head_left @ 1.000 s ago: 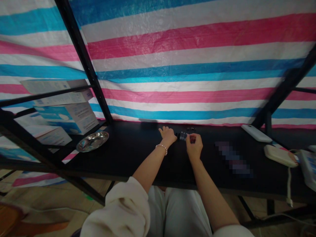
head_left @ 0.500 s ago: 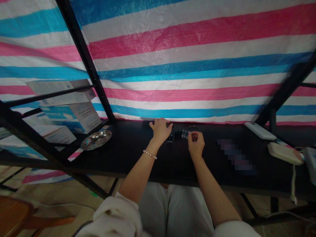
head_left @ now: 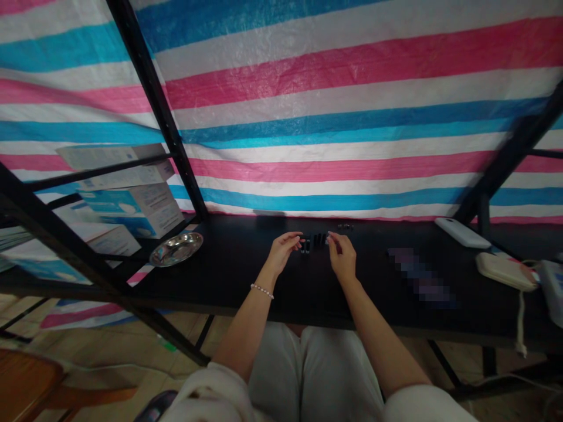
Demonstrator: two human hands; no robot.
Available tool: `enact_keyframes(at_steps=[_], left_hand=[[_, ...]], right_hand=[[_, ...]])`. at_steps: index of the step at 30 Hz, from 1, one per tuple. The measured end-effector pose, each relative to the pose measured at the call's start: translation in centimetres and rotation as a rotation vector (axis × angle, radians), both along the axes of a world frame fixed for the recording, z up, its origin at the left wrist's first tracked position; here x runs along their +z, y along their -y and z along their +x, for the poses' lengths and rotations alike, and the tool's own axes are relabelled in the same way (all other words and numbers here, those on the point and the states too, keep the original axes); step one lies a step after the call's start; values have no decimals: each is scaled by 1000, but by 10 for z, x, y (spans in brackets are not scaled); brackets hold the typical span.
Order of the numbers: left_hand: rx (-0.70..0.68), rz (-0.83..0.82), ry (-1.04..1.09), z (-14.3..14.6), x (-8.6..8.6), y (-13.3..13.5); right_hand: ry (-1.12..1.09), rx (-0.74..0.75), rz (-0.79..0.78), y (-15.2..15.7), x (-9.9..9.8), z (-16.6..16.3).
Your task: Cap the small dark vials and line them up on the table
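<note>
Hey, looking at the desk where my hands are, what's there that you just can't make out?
Head view, small dark pieces between the left hand and right hand: too small and dark to identify.
Head view, patch on the table: pixelated blur hides it.
Head view, box labels: too small, crossed by black frame bars.
Head view, white device: cut off by the right edge.

Recorded both bare forearms stretched forward, converging. Noted left hand raised, fingers loosely curled toward thumb, tips pointing right. Noted right hand near it, not touching, fingertips drawn together in a pinch aimed left. Could not resolve whether either grips anything.
</note>
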State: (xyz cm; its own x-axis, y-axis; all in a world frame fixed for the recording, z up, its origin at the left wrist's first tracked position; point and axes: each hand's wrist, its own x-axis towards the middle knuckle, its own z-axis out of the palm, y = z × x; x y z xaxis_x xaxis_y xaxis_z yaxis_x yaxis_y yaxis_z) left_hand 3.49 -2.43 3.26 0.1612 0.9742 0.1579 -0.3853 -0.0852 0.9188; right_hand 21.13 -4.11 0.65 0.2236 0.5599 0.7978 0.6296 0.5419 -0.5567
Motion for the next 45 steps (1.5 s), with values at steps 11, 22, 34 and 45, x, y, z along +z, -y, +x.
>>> enact_keyframes(at_steps=[11, 22, 34, 45], left_hand=[[-82, -9, -14, 4, -15, 6], [-39, -24, 37, 2, -15, 9], [-25, 37, -28, 1, -20, 9], [-30, 61, -47, 2, -24, 8]], right_hand=[[55, 166, -127, 8, -5, -18], [166, 203, -59, 12, -7, -19], [281, 162, -5, 12, -2, -19], [397, 76, 127, 8, -6, -17]])
